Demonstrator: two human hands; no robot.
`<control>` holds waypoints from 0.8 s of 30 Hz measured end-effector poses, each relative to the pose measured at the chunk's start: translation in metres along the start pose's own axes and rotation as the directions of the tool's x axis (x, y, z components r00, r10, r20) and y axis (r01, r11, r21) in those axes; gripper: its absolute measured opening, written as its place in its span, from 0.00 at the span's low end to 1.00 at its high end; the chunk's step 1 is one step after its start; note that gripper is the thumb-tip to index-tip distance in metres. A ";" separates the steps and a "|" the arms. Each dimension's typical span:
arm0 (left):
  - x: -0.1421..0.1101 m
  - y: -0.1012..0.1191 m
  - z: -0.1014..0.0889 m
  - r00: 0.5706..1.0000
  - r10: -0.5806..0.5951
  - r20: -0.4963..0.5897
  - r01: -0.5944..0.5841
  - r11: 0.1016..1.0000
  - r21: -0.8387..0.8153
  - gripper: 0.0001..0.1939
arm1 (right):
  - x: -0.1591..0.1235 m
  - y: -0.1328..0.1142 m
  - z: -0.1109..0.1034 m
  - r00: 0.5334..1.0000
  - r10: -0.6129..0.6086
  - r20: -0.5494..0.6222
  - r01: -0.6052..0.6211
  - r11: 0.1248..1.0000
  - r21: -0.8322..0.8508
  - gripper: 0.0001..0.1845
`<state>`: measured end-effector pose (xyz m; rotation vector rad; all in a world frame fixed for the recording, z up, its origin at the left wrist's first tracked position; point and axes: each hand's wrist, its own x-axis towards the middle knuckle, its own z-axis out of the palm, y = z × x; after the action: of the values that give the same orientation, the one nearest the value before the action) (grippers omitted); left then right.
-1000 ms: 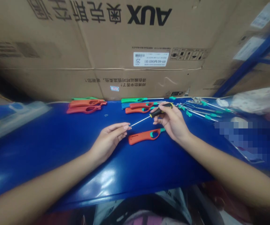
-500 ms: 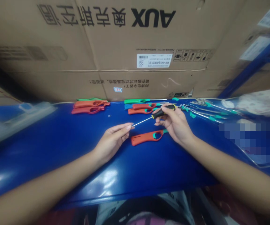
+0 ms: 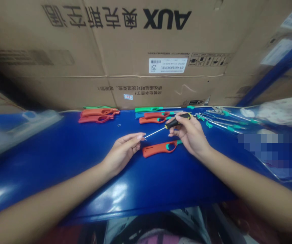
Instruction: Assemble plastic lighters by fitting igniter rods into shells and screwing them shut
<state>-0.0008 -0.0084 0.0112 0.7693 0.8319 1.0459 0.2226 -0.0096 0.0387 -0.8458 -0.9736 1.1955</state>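
Note:
My right hand (image 3: pixel 190 134) is closed around the black and yellow handle of a screwdriver (image 3: pixel 177 121), whose thin metal shaft points left and slightly down. At the shaft's tip, the thumb and fingertips of my left hand (image 3: pixel 125 149) are pinched together; whatever they hold is too small to make out. Below the screwdriver lies an orange lighter (image 3: pixel 156 149) with a long handle and a teal trigger, its right end hidden by my right hand. Behind the screwdriver, several more long lighters in orange (image 3: pixel 152 120), red and green (image 3: pixel 148 109) rest on the blue table (image 3: pixel 85 183).
Several red-orange handle shells (image 3: pixel 96 118) lie back left, near a tiny metal piece (image 3: pixel 119 125). Metal rods with teal parts (image 3: pixel 222 123) spread back right, beside a white bag (image 3: pixel 283 108). Clear plastic (image 3: pixel 34 125) lies left. A large cardboard box (image 3: pixel 125 44) stands behind.
The whole view has shifted very slightly. Both hands keep the same pose at the screwdriver, and a small bit shows a little more at its tip by my left fingertips.

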 end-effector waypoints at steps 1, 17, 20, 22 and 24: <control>0.000 0.000 0.000 1.000 0.004 0.015 -0.004 1.000 0.003 0.17 | 0.000 0.000 0.000 1.000 -0.002 -0.003 0.002 1.000 0.000 0.13; -0.005 -0.002 0.001 0.959 0.231 0.163 -0.281 0.843 0.458 0.07 | -0.002 -0.006 0.002 0.999 -0.029 0.015 0.030 0.998 -0.063 0.13; -0.005 -0.001 0.000 0.950 0.246 0.190 -0.309 0.818 0.486 0.06 | -0.002 -0.006 0.002 0.999 -0.029 0.014 0.030 0.997 -0.073 0.13; -0.005 -0.001 -0.001 0.949 0.246 0.199 -0.314 0.812 0.492 0.06 | -0.002 -0.006 0.002 0.999 -0.033 0.017 0.034 0.996 -0.079 0.12; -0.005 -0.001 -0.002 0.950 0.240 0.200 -0.309 0.813 0.493 0.06 | -0.002 -0.006 0.001 0.999 -0.039 0.022 0.040 0.995 -0.087 0.10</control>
<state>-0.0032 -0.0131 0.0101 1.4437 0.9211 1.0183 0.2233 -0.0127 0.0445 -0.8810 -1.0606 1.1363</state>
